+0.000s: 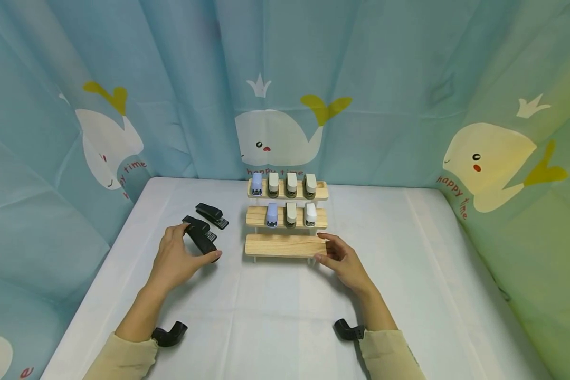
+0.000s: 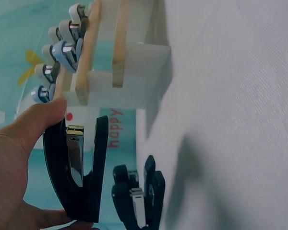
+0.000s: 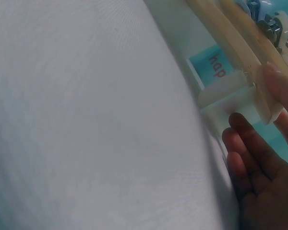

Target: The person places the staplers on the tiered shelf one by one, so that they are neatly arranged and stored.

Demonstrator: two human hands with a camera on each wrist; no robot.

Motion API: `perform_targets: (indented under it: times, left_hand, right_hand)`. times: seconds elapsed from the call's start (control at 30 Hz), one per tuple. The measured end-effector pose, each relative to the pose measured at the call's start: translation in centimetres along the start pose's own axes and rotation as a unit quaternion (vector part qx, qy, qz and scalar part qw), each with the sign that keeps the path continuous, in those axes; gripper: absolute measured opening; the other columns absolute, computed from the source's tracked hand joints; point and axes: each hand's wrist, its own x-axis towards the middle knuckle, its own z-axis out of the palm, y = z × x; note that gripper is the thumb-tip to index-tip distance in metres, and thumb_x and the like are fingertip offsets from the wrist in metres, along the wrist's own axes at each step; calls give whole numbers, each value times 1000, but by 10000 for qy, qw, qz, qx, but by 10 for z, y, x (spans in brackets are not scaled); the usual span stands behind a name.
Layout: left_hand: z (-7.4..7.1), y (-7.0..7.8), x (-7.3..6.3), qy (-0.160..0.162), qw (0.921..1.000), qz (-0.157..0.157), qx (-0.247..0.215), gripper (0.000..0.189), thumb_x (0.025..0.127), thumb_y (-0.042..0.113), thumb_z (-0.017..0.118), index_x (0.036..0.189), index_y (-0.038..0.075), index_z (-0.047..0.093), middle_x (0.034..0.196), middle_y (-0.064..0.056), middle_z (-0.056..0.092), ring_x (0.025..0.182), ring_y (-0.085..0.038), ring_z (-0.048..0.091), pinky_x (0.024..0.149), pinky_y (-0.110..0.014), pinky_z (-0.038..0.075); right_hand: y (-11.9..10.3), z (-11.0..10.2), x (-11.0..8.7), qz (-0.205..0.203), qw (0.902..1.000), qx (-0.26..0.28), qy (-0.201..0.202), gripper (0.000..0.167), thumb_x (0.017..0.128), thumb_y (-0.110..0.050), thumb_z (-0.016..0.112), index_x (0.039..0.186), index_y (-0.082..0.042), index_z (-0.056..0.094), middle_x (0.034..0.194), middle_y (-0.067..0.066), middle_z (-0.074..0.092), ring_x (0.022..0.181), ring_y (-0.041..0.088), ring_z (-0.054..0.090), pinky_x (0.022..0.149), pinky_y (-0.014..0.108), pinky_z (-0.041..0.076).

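My left hand (image 1: 176, 261) grips a black stapler (image 1: 202, 244) between thumb and fingers, lifted off the table. In the left wrist view the held stapler (image 2: 93, 191) hangs with its jaws apart. Just beyond it lie two more black staplers, one (image 1: 212, 214) in plain sight and the other (image 1: 196, 222) partly covered by the held one. My right hand (image 1: 344, 264) pinches the right end of the lowest tier of a wooden display rack (image 1: 285, 245). In the right wrist view, the fingers (image 3: 252, 139) curl near the rack's clear support (image 3: 225, 98).
The rack's top tier bears several small staplers, one blue (image 1: 256, 184) and the others pale. Three more stand on the middle tier: blue (image 1: 272, 215), beige (image 1: 291, 215) and white (image 1: 310, 215). A white cloth (image 1: 275, 316) covers the table; whale-print curtains (image 1: 389, 105) surround it.
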Motion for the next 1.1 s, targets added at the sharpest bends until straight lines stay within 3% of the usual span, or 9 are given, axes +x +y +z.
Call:
perform_targets:
  times: [0.3, 0.67, 1.1]
  left_hand:
    - [2, 9, -3, -122, 9998, 161, -29, 120, 73, 67, 84, 158, 2, 31, 157, -27, 33, 142, -47, 38, 108, -67, 41]
    - [9, 20, -2, -254, 9993, 269, -46, 120, 73, 69, 84, 158, 2, 31, 164, -27, 25, 151, -47, 28, 115, -67, 36]
    - [18, 32, -3, -276, 9982, 501, -166, 118, 72, 67, 85, 157, 4, 35, 158, -22, 34, 144, -44, 40, 111, -64, 42]
  right_hand:
    - [0, 1, 0, 19, 10000, 55, -37, 58, 92, -12, 79, 146, -14, 57, 125, 23, 67, 103, 20, 63, 89, 22, 52]
    - [-2, 0, 0, 27, 10000, 14, -51, 58, 93, -13, 79, 146, -14, 56, 126, 23, 67, 104, 21, 63, 89, 23, 52]
    - [-3, 0, 0, 31, 10000, 0, -33, 59, 92, -14, 79, 146, -15, 56, 126, 22, 67, 104, 22, 63, 89, 23, 51]
